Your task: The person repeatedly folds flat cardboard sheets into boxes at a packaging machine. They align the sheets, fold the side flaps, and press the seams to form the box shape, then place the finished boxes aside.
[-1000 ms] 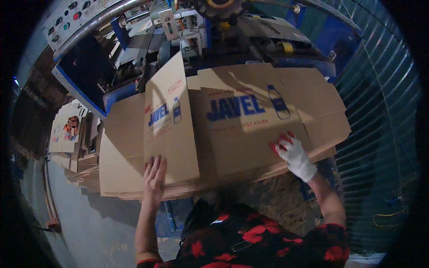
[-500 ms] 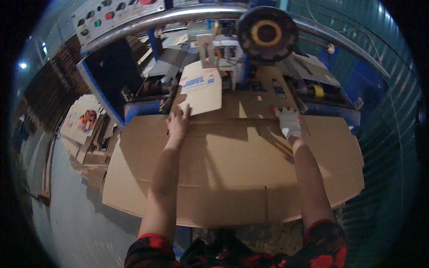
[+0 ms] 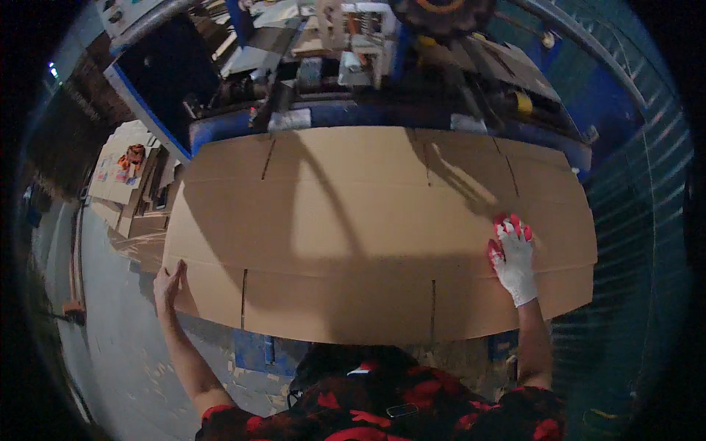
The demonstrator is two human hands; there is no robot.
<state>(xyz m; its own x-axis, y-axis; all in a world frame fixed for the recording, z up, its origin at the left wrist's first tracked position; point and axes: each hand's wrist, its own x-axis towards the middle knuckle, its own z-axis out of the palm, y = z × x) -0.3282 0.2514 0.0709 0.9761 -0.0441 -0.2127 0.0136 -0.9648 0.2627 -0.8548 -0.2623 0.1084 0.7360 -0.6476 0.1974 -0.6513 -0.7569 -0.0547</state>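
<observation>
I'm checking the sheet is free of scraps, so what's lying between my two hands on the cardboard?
In the head view, only bare brown cardboard sheet, with creases, slots and shadows, lies between the left hand at its left edge and the gloved right hand resting on top.

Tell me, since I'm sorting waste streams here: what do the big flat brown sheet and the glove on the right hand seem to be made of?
The big flat brown sheet looks like corrugated cardboard: matte tan, with pressed fold lines and cut slots along its edges. The white glove with red fingertips on the right hand looks like knitted fabric, its fingers probably dipped in rubber, though the weave is too small to confirm.
</observation>
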